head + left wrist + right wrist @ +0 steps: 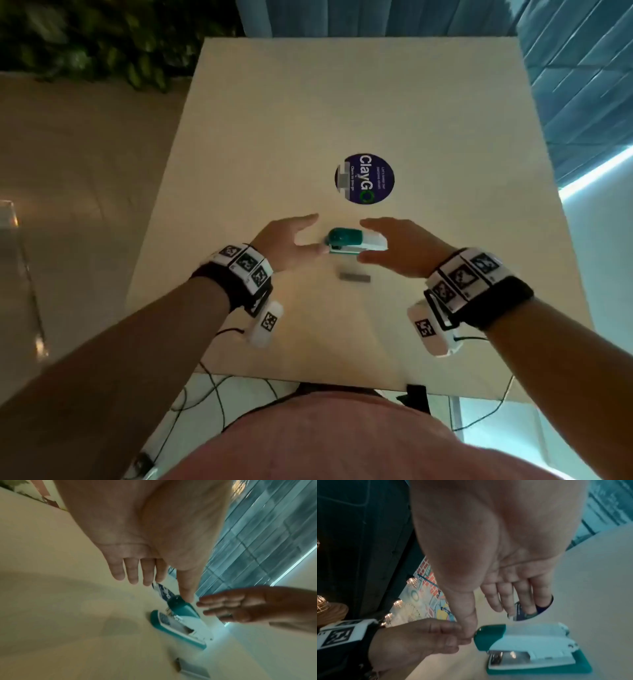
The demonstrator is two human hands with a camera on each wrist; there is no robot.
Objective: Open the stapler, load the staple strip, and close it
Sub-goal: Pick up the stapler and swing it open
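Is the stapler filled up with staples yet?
Not yet. Nothing looks done: the stapler sits closed on the table, and the staple strip lies loose beside it. Left hand and right hand reach in, open. Opening, loading and closing remain.

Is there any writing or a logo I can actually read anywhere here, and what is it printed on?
"ClayGO": large white letters, last one a green ring, on the round dark blue sticker on the table.
Smaller white lines on that sticker: too small to read.
Black-and-white square codes on the wrist bands: patterns, not words.
Stapler and staple strip: no readable text.
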